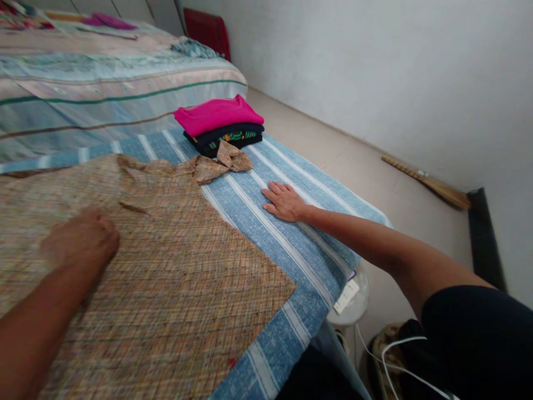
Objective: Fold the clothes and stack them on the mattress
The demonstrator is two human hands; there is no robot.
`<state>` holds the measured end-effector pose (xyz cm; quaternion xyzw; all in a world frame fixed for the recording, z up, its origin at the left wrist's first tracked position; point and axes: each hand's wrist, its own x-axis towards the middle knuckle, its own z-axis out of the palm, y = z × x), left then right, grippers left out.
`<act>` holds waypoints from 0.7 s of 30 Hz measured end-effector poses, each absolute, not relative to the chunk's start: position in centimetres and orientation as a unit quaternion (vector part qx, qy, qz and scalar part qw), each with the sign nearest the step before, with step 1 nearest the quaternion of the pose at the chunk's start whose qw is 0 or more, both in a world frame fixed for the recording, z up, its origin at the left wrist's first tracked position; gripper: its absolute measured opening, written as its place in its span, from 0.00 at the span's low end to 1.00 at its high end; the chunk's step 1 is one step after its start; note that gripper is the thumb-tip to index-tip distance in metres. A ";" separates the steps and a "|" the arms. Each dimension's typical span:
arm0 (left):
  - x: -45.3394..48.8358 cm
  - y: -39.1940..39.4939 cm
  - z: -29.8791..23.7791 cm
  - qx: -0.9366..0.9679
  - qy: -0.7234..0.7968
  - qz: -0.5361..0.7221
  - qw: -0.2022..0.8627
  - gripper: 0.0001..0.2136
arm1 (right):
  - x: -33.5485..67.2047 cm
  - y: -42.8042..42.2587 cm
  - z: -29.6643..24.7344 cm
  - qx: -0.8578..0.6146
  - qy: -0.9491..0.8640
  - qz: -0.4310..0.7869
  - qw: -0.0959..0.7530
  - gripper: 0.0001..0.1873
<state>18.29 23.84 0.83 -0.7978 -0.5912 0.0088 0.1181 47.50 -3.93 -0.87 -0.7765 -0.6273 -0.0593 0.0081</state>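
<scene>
A tan checked garment, like a loose blouse, lies spread out over a blue-and-white striped cloth. Its sleeve end is bunched and twisted near the folded stack. My left hand is over the upper left part of the garment, smeared by motion, so its fingers do not show clearly. To the right of the garment, my right hand rests palm down on the striped cloth, fingers stretched out, holding nothing.
A bright pink folded garment tops darker folded clothes at the table's far edge. Behind is a bed. A broom lies by the wall. A round stool and a white cable are below right.
</scene>
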 end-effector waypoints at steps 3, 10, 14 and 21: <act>18.8 23.3 0.5 -0.759 -0.643 -0.007 0.105 0.18 | 47.5 -3.9 -1.0 -0.776 -0.627 -0.067 0.005 0.29; 18.7 24.1 0.2 -0.805 -0.588 0.028 0.071 0.23 | 47.3 -3.9 -1.0 -0.786 -0.617 -0.041 -0.007 0.30; 18.2 23.8 0.5 -0.820 -0.570 0.010 0.052 0.23 | 47.0 -3.9 -1.0 -0.787 -0.616 -0.032 -0.002 0.30; 16.8 23.3 1.7 -0.849 -0.526 0.035 0.037 0.25 | 46.6 -4.1 -2.3 -0.786 -0.617 -0.020 0.018 0.30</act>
